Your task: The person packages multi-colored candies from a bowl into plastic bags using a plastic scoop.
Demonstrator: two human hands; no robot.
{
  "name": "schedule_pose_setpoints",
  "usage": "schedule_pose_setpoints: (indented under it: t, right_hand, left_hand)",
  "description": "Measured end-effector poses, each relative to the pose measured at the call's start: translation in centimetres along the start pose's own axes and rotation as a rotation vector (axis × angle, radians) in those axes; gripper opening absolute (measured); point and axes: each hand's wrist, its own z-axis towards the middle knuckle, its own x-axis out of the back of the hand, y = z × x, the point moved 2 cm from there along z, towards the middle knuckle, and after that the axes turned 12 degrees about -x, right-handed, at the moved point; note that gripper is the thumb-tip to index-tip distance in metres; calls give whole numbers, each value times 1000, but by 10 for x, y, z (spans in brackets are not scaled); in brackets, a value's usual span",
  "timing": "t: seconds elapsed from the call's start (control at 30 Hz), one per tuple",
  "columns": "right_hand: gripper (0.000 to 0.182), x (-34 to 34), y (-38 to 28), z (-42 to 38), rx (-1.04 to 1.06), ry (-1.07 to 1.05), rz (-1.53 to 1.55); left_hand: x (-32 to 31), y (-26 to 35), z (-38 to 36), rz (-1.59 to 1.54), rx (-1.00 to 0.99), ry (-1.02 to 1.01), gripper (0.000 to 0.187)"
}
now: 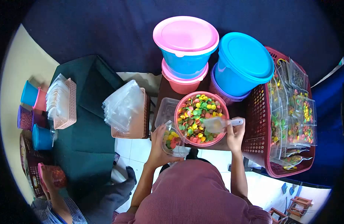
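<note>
My left hand point(156, 151) is closed around a clear plastic bag point(172, 141) with some colored button candies at its bottom. In my right hand point(236, 135), the handle of a clear plastic scoop point(215, 125) is gripped. The scoop's blade lies over the candies at the right side of a pink tub point(226, 112). Small round candies point(196, 117) in green, yellow, red and brown fill this tub. The bag is at the tub's lower left edge. Behind it, a clear plastic container point(165, 108) stands beside the tub.
Lidded pink-and-blue tubs point(187, 41) and a blue tub point(246, 59) are stacked behind. A maroon basket point(255, 127) of filled bags stands right. Left are a basket point(131, 130) of flat bags point(123, 104) and a green-covered table point(90, 149), with another person's arm point(58, 198) near it.
</note>
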Motion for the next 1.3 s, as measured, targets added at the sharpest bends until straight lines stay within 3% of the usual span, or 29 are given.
schedule_pose_setpoints:
  t: [0.07,0.23,0.43,0.63,0.77,0.97,1.03,1.3]
  right_hand:
    - [15,-1,0,6,137,87,21]
    - [16,-10,2,35,109,25,123]
    - [30,-45,-31,79,157,-219,-136]
    - [33,-101,-52,86,431,-411,-439]
    - [34,-117,-45,84,378,-526,-540]
    - [37,-131,-45,101,466,-630,-715]
    - [37,-132,-54,100,346,-709,-778]
    - [39,-130,-49,103,408,-763,-859]
  left_hand:
    - [-3,-1,-4,-15,14,12,116]
    - [-9,-1,-14,-111,46,88,117]
    - [-10,4,-26,0,68,75,124]
    - [-9,12,-34,-50,104,158,122]
    - [-8,13,-42,-4,124,169,123]
    - [-6,9,-46,0,147,170,124]
    - [-6,9,-46,-3,148,168,125]
    - [0,6,-36,-16,104,137,123]
